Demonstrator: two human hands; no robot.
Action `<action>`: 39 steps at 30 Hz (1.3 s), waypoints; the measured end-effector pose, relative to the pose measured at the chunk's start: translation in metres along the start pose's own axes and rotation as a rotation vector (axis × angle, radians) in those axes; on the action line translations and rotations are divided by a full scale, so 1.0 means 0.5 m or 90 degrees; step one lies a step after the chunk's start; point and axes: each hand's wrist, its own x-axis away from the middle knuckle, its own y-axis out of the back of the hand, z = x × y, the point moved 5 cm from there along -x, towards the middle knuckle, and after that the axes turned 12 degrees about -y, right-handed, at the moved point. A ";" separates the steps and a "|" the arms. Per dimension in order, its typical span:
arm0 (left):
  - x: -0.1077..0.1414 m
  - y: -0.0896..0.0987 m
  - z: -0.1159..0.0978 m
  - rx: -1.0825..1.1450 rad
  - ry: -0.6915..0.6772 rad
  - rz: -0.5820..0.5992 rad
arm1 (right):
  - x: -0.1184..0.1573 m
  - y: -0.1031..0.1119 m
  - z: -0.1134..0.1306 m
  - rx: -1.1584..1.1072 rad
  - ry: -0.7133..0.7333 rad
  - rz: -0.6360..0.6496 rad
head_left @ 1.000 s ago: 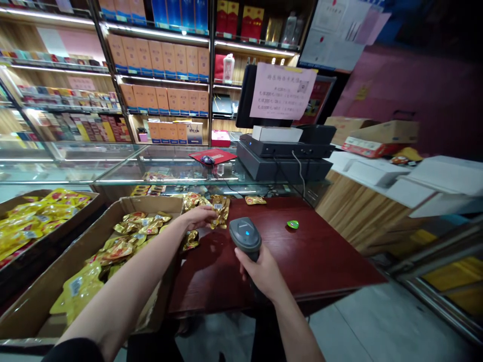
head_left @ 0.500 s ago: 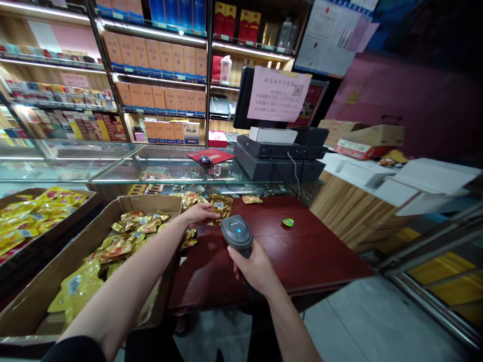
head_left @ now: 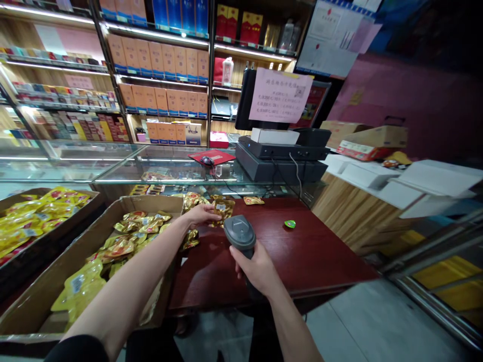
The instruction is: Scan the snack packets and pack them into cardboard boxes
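Note:
A dark grey barcode scanner is gripped by its handle in my right hand, its head tilted toward the gold packet. Past it, my left hand pinches a gold foil snack packet with a white barcode label facing up. More gold packets lie around my left hand at the table's edge. Below my left forearm, an open cardboard box contains gold and yellow packets.
A second box of yellow packets stands at far left. On the dark red table lie a small green item and a single gold packet. Behind are a glass counter, a cash drawer and a monitor with a paper sign.
The blue light on the scanner's head has gone out. Both hands keep nearly the same positions, and the whole view has shifted slightly.

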 end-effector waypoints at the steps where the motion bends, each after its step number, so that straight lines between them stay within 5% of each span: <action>1: 0.000 0.000 0.001 0.003 -0.001 0.001 | 0.001 0.001 0.000 -0.002 0.000 -0.003; 9: 0.000 0.010 -0.030 -0.009 -0.030 -0.051 | 0.011 0.024 0.005 0.004 -0.001 -0.023; 15: 0.024 0.067 -0.097 0.005 -0.105 -0.108 | 0.006 0.040 0.004 0.013 0.015 -0.007; 21: 0.162 0.212 -0.151 -0.086 -0.109 -0.151 | -0.008 0.000 -0.001 0.004 0.011 0.033; 25: 0.298 0.324 -0.191 -0.214 -0.084 -0.262 | -0.004 -0.047 0.015 -0.003 0.007 0.088; 28: 0.368 0.365 -0.218 -0.251 -0.078 -0.307 | 0.001 -0.075 0.029 0.002 0.027 0.121; 33: 0.363 0.351 -0.219 -0.215 -0.086 -0.303 | -0.001 -0.080 0.027 0.007 0.032 0.136; 39: 0.198 0.242 -0.173 -0.239 -0.125 -0.209 | -0.010 -0.027 0.010 -0.006 0.015 0.072</action>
